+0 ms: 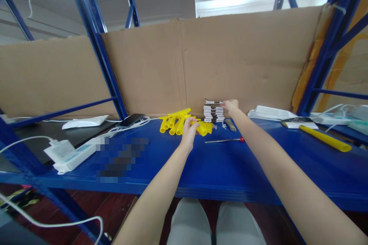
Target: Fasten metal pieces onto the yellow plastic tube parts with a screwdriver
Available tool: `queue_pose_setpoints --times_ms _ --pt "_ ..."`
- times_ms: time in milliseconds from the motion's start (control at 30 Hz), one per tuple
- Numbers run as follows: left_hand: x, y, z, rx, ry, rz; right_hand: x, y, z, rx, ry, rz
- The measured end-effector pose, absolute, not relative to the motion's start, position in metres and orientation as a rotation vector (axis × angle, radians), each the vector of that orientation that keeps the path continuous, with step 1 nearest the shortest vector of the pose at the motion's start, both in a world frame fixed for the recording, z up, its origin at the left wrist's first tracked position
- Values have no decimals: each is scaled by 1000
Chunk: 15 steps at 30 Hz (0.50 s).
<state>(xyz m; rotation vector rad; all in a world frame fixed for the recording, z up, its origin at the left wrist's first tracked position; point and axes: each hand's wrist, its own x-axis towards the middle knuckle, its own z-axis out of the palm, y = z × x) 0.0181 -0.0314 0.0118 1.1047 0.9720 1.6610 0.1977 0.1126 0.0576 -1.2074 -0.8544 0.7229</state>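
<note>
A heap of yellow tubes (172,123) lies at the back of the blue shelf, their round open ends facing me. My left hand (189,132) is at the heap's right side, fingers pinched on a yellow tube. Just to the right stands a stack of white and dark brown folded packets (213,115). At its top, my right hand (231,105) grips the right end of the uppermost packet, which sits slightly tilted. The fingertips of both hands are partly hidden.
A screwdriver (224,140) with a red handle lies before the stack, near a small greyish bar (230,125). To the right are a single yellow tube (324,138) and a booklet (300,123). A phone (130,120) and white power strip (77,157) lie left. Cardboard (230,57) walls the back.
</note>
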Motion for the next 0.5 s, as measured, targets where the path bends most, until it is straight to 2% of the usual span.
queue_pose_setpoints --times_ms 500 --pt "22 -34 10 1134 948 1634 199 132 60 -1382 -981 672"
